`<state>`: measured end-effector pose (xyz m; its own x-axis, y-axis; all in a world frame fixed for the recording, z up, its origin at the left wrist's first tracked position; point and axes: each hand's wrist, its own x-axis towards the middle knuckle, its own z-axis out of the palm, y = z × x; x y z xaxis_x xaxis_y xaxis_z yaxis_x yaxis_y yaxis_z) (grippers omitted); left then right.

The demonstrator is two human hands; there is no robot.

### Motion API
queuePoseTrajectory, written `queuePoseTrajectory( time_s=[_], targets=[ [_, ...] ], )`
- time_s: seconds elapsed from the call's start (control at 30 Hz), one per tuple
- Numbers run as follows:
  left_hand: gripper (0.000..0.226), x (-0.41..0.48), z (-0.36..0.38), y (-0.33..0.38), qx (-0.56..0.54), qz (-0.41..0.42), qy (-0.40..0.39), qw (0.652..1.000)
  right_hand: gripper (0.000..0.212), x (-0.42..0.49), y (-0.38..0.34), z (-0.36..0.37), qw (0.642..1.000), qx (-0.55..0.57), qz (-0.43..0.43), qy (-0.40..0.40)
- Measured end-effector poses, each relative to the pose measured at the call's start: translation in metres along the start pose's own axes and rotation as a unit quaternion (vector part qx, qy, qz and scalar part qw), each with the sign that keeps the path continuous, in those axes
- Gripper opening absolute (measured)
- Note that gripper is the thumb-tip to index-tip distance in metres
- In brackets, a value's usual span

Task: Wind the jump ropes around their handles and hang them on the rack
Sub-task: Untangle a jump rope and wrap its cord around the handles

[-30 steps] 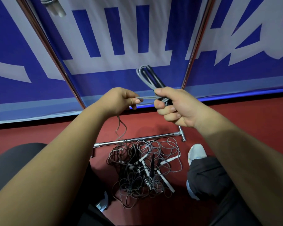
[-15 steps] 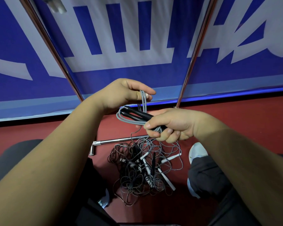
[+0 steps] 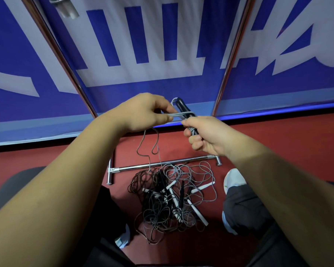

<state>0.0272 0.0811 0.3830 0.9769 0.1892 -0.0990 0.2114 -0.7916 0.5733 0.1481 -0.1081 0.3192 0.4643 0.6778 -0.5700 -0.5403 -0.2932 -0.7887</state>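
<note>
At lower centre of the frame, nearest of all: a tangled pile [image 3: 172, 199] of ropes on the red floor [image 3: 278, 147], black and white handles mixed through it, a white shoe [image 3: 234, 180] just beside its right edge. Just above the pile, the chrome foot bar [image 3: 162, 164] of the rack, lying left to right, loops of cord draped against it.

Higher, at mid-frame, both hands close together. Right hand [image 3: 210, 135] curled tight round the lower end of the black handles [image 3: 183, 109], long axis running up-left from the fist toward the banner [image 3: 143, 54], tips clear above the knuckles. Left hand [image 3: 143, 112] just to the left of the handles, thumb and fingers pinched on the grey cord [image 3: 174, 115], pulled taut and nearly level across the handles. Left hand nearer to the free cord, so probably the one to carry the next turn round; right hand likely only to steady. Slack [image 3: 148, 147] hanging from under the left hand down toward the pile, apparently a fair length yet to wind, with some risk of snagging in the tangle.

Farthest, two chrome uprights [image 3: 229, 64] slanting up past the banner; at upper left of the frame, a blurred wound bundle [image 3: 66, 8], seemingly already hung.
</note>
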Motion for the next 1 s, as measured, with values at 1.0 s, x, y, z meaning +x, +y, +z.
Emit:
queuePoseTrajectory(
  time_s=[1.0],
  targets=[
    [0.016, 0.0, 0.01, -0.004, -0.073, -0.036, -0.077, 0.994, 0.029, -0.019, -0.031, -0.006, 0.991, 0.123, -0.039, -0.036]
  ],
)
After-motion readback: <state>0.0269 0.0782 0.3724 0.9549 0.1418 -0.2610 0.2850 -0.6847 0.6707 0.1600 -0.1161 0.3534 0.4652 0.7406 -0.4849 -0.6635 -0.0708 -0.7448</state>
